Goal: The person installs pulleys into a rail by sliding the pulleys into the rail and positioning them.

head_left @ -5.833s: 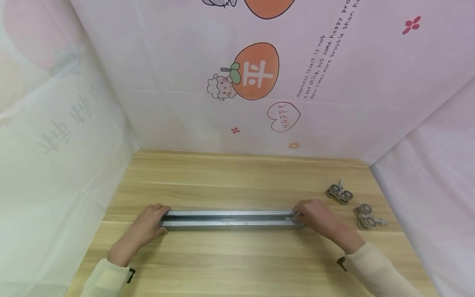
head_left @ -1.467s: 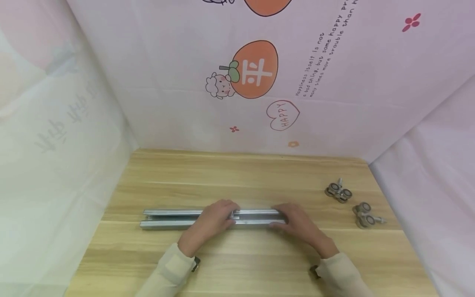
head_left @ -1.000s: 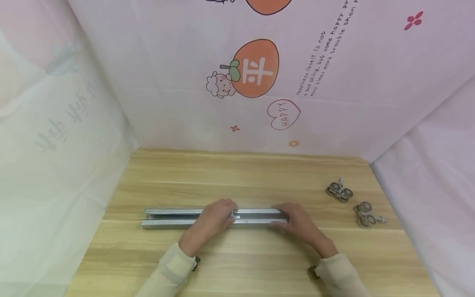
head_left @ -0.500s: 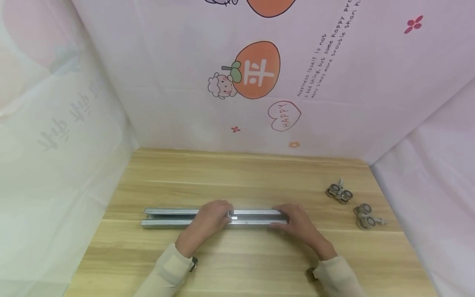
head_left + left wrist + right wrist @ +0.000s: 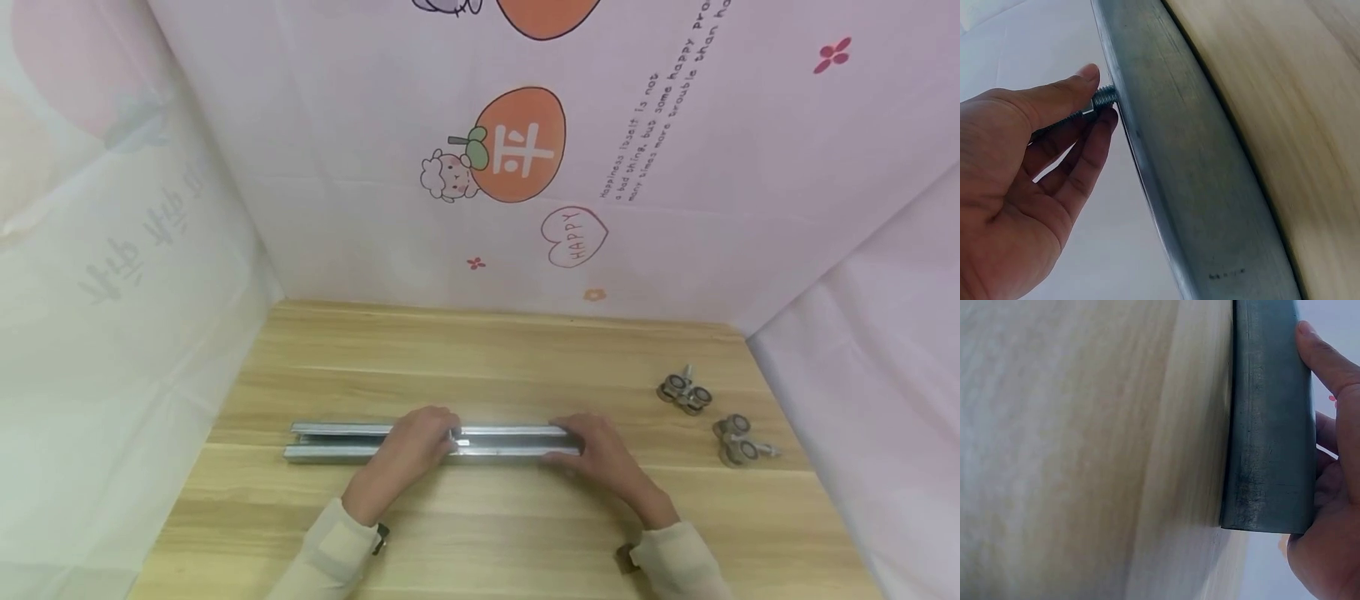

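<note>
A silver metal track (image 5: pixel 510 452) lies crosswise on the wooden table, its long slot facing up. My left hand (image 5: pixel 416 442) is over the middle of the track, pinching a threaded bolt (image 5: pixel 1105 96) that stands out of the slot. In the left wrist view the thumb and fingers close around the bolt and its nut. Whatever the bolt is fixed to inside the track is hidden. My right hand (image 5: pixel 603 454) grips the track's right end across its width. The right wrist view shows its thumb on the edge of the track end (image 5: pixel 1272 425).
Two metal roller trolleys with bolts lie at the right: one farther back (image 5: pixel 684 392), the other nearer the table's right edge (image 5: pixel 738 440). A printed cloth (image 5: pixel 360 167) hangs behind the wooden table (image 5: pixel 480 533), with white cloth on both sides.
Earlier my right hand was on a bolt at the right end, my left hand at the left end. The track has shifted left. Lately my left hand slides left with the bolt; my right stays.
</note>
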A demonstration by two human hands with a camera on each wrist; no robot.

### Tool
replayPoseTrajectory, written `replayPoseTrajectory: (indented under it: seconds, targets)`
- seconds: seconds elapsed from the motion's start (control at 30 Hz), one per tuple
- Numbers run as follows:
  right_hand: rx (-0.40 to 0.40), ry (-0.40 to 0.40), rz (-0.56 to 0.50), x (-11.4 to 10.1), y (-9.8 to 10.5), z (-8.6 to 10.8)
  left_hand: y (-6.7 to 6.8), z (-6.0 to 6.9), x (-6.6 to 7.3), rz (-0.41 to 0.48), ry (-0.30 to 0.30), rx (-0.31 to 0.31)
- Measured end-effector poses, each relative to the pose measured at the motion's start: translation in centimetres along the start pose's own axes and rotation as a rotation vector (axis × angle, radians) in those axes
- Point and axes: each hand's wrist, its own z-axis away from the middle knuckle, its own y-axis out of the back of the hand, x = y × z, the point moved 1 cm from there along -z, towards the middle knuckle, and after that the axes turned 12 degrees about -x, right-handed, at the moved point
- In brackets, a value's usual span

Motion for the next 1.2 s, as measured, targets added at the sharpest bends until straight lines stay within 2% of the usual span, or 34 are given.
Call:
replayPoseTrajectory:
  seconds: [0.2,0.37,0.8,1.2]
  targets:
    - [-0.004,-0.016,0.002,0.1,-0.4,0.1,0.1,0.9,-0.5,0.020,0.024,-0.011]
    - [0.000,-0.011,0.002,0.2,-0.3,0.0,0.3,1.4,-1.1,0.003,0.029,0.006]
    - [0.018,-0.005,0.006,0.0,-0.2,0.0,0.9,2.4,-2.1,0.026,0.095,0.015]
    - [0.041,0.023,0.016,-0.3,-0.1,0.0,1.7,4.0,-3.2,0.039,0.209,0.019]
